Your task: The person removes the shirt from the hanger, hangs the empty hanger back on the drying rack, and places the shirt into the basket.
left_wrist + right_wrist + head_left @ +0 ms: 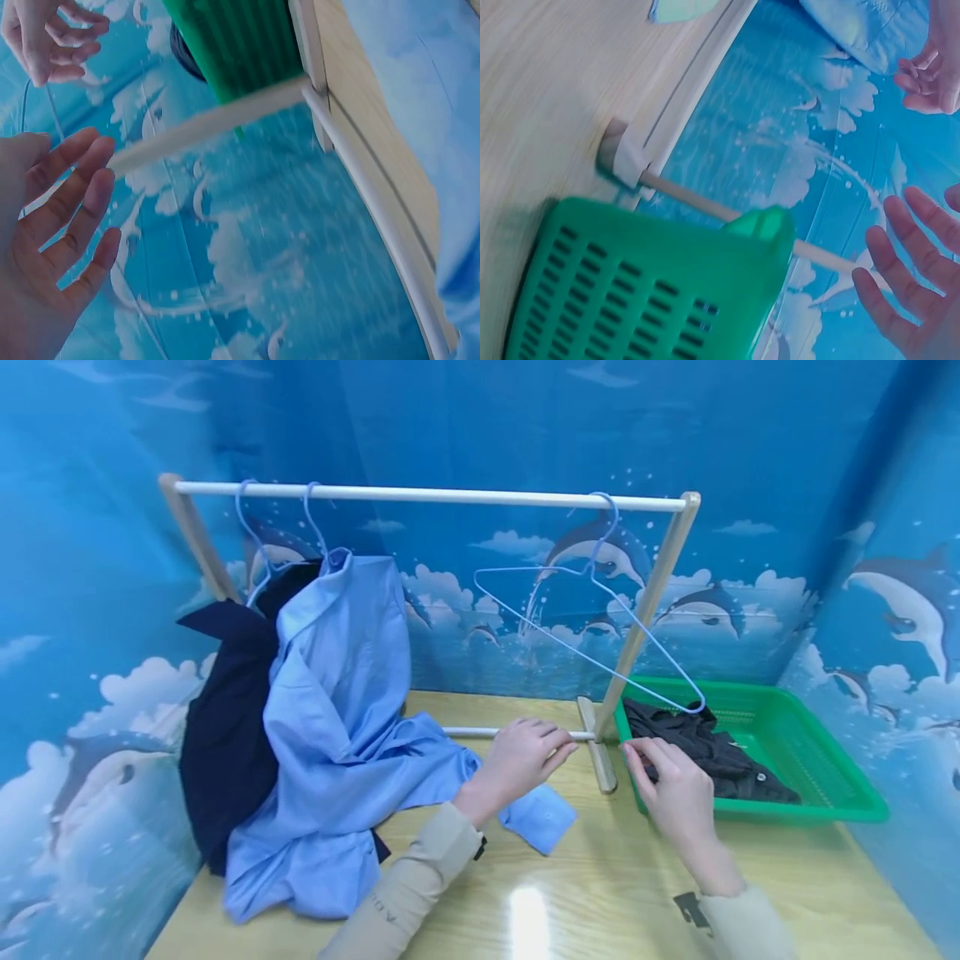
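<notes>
My left hand (522,760) is in mid-air over the table, in front of the rack's lower bar, its fingers loosely bent around nothing. Near the basket's left side, my right hand (675,789) is also raised with relaxed fingers and holds nothing. Both wrist views show gaps between the fingers, at the left hand (64,217) and the right hand (915,270). A light blue shirt (337,693) hangs from a hanger at the rack's left, its lower part spread on the table. Beside it hangs a dark navy garment (232,727). A bare blue hanger (588,572) hangs on the right of the rod.
The rack's white rod (427,495) runs between two wooden posts, with the right post (648,602) beside the basket. In the green basket (817,752) lies a crumpled black garment (705,756). A light blue shirt end (538,818) lies on the wooden table (600,893).
</notes>
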Available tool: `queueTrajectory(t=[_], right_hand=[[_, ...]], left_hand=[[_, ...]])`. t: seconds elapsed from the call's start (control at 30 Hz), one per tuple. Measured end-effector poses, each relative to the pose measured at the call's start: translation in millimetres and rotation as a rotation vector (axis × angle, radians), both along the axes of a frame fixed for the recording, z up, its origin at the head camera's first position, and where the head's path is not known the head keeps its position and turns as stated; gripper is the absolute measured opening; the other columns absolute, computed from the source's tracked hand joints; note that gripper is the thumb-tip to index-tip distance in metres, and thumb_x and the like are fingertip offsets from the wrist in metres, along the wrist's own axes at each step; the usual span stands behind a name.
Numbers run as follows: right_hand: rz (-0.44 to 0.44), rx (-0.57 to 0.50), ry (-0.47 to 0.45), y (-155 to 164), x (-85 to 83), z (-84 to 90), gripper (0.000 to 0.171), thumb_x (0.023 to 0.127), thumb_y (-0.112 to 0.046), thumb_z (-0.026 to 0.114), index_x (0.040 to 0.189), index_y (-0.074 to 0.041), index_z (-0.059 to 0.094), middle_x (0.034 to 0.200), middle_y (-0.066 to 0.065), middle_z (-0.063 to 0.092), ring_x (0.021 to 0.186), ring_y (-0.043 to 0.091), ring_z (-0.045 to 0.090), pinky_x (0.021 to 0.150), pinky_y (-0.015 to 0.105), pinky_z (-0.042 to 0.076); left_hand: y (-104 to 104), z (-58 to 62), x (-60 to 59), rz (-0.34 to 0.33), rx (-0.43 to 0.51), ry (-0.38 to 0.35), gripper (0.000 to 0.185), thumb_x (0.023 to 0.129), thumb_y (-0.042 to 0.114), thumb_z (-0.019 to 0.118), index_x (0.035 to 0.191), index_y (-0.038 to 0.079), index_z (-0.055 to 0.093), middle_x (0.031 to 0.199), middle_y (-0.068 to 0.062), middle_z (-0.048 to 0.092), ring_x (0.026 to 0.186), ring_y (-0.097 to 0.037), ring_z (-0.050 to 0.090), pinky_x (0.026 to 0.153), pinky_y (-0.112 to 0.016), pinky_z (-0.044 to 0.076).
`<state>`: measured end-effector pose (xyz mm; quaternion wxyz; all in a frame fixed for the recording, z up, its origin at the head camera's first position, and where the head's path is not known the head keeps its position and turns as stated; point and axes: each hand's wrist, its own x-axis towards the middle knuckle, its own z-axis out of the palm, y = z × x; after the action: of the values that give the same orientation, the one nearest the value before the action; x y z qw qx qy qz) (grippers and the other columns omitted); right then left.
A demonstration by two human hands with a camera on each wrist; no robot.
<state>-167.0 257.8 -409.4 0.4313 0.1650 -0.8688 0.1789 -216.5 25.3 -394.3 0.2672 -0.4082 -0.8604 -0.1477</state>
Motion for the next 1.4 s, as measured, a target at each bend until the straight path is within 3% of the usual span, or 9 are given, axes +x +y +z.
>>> queueTrajectory(t=[0.27,0.53,0.73,1.03,1.4], right_hand=[[0.032,-0.024,-0.073,-24.5,-9.2,-0.1,0.007,0.093,-0.018,0.074,0.094,-0.011,0.074,0.082,0.002,0.070,0.069,0.019,0.067,0.048,0.039,0.047],[0.092,-0.013,-0.143,-54.8,-15.4,1.5,0.011,0.093,-0.020,0.075,0.103,-0.015,0.076,0.094,0.003,0.072,0.075,0.020,0.070,0.046,0.031,0.046],[0.153,0.004,-0.187,-79.7,-19.2,9.5,0.025,0.095,-0.023,0.073,0.119,-0.018,0.073,0.105,0.004,0.072,0.069,0.018,0.067,0.043,0.023,0.034],[0.249,-0.014,-0.229,-116.8,-28.1,34.0,0.026,0.102,-0.029,0.064,0.126,-0.020,0.070,0.112,0.002,0.072,0.083,0.017,0.070,0.057,0.033,0.052],[0.355,-0.030,-0.220,-160.1,-40.3,62.6,0.025,0.103,-0.029,0.062,0.124,-0.018,0.070,0.114,0.000,0.072,0.084,0.016,0.070,0.056,0.029,0.050]], left_hand=[[-39.6,3.2,1.5,0.100,0.046,0.043,0.018,0.103,0.031,0.062,0.105,0.021,0.076,0.099,0.007,0.075,0.095,-0.013,0.068,0.093,-0.033,0.052],[-74.5,13.4,8.2,0.153,0.116,0.055,0.016,0.102,0.029,0.063,0.104,0.020,0.076,0.099,0.004,0.074,0.097,-0.015,0.069,0.094,-0.037,0.053],[-102.7,29.5,15.4,0.198,0.178,0.125,0.010,0.097,0.023,0.071,0.102,0.016,0.077,0.095,0.001,0.074,0.094,-0.020,0.068,0.088,-0.039,0.054],[-148.2,60.6,25.1,0.220,0.284,0.174,0.012,0.097,0.015,0.070,0.107,0.011,0.076,0.098,-0.005,0.073,0.095,-0.026,0.066,0.086,-0.043,0.053],[-206.7,90.0,33.1,0.373,0.362,0.305,0.016,0.097,0.010,0.068,0.111,0.003,0.074,0.104,-0.016,0.072,0.101,-0.036,0.063,0.086,-0.049,0.052]])
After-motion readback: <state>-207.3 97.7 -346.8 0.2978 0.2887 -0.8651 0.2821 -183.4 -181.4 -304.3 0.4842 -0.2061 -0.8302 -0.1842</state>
